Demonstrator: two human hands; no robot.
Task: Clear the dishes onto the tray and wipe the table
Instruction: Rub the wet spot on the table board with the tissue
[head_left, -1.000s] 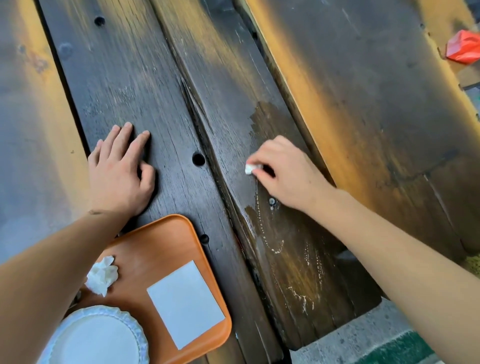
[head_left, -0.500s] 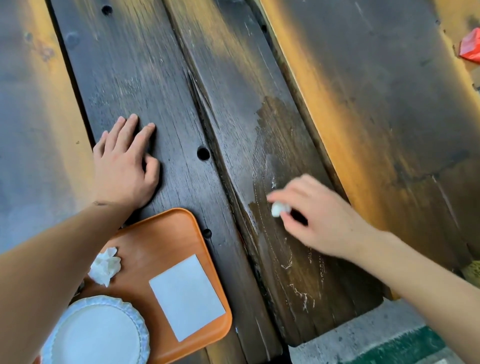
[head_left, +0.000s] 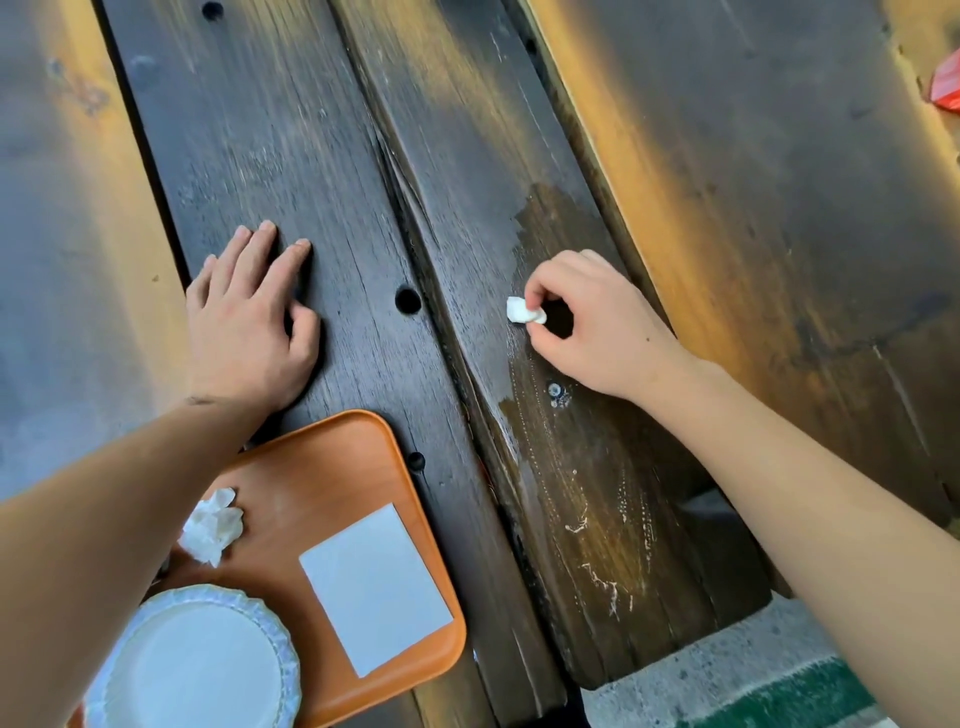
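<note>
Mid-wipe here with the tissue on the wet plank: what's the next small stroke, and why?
Probably draw the right hand with its pinched tissue wad back toward you along the plank. White streaks and residue show on the wet patch near the table's edge, below the wad. The left hand lies flat beside the tray, bracing.

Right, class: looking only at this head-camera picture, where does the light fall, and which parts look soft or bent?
Head view: warm orange light streaks the table planks at the upper right and far left; the wet patch shines near the right hand; the far planks look slightly soft, and the wide lens bows the plank edges; the left hand casts a soft shadow.
</note>
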